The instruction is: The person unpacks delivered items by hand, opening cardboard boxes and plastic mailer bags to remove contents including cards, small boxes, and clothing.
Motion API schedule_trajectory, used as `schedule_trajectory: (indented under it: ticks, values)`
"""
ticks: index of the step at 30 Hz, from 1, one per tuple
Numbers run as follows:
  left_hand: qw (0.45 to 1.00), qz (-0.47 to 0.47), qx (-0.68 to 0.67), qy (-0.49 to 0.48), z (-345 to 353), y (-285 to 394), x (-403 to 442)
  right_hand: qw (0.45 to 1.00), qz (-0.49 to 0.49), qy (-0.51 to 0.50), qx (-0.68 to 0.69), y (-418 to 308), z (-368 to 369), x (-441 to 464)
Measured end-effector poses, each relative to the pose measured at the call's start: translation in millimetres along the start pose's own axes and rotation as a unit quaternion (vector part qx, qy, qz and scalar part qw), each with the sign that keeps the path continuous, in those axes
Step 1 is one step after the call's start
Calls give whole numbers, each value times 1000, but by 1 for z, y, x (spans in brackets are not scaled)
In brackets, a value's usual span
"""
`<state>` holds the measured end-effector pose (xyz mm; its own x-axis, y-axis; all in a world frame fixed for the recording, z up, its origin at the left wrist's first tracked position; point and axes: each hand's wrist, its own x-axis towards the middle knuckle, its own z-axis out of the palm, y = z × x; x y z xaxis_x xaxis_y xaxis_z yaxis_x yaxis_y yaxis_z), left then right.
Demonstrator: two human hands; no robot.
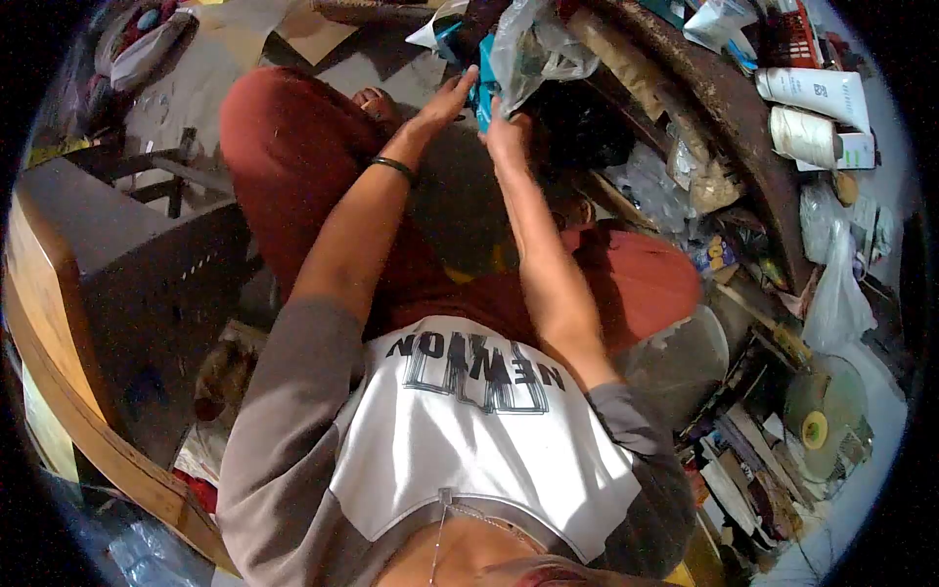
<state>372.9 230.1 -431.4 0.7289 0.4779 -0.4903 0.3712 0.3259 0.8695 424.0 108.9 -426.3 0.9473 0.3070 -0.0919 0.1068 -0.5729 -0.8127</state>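
Observation:
Near the top centre, my left hand, with a dark band on its wrist, is at the left side of a teal object, its fingers pressed against it. My right hand grips the lower right side of the same object. A crumpled clear plastic bag hangs against the teal object, just above my right hand. Some of my fingers are hidden behind the object, and what it is cannot be made out.
My crossed legs lie below. To the right are a dark wooden edge, a white tube, a thread spool, a plastic bag and a round disc. A dark crate and curved wood stand left.

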Motion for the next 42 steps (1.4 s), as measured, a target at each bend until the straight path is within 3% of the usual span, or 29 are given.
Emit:
schedule_trajectory:
  ticks: [2,4,6,9,11,13,15,18,19,20,22,23,27,31,32,34,37,38,39,42]
  values:
    - [1000,-1,-15,-13,1,-27,32,999,30,-28,18,-6,-10,-12]
    - [998,-42,-38,11,3,-7,15,997,61,-53,14,-8,-19,-26]
    - [996,-79,-41,0,0,-4,10,996,14,-60,-63,6,-28,-32]
    - [993,-62,-92,30,6,-27,33,992,-23,-22,-124,36,-21,-34]
    - [994,-98,-19,39,9,6,1,989,-27,7,-144,54,-13,-31]
    - [995,-75,38,46,9,15,-5,996,24,-32,-82,38,-23,-29]
    - [996,-2,73,50,11,-23,20,987,113,-114,12,-40,-66,-38]
    - [990,83,84,73,24,-17,10,979,74,-170,84,-47,-94,-38]
    - [992,71,78,70,22,-12,6,976,52,-179,114,-48,-102,-39]
    - [994,58,72,66,20,-1,-4,975,77,-201,50,-48,-110,-36]
    - [995,9,27,100,23,21,-21,977,51,-198,66,-22,-104,-33]
    - [993,37,39,101,24,27,-23,977,39,-196,74,-17,-102,-33]
    - [991,98,57,75,26,36,-39,972,97,-143,-158,-14,-94,-46]
    - [992,58,-38,110,32,54,-58,988,-96,-100,-63,8,-91,-45]
    - [993,57,-38,92,31,68,-67,982,-81,-127,-111,5,-96,-44]
    - [986,150,64,42,39,37,-43,960,-46,-182,-210,-13,-115,-42]
    - [938,299,176,-4,51,-21,18,981,-151,-74,-100,-54,-144,-59]
    - [938,289,191,-13,54,-21,27,988,-115,-93,-46,-76,-159,-60]
    - [930,323,170,-39,57,-1,16,982,-178,-55,32,-88,-165,-58]
    - [909,384,152,-47,68,20,31,975,-220,-15,37,-111,-168,-29]
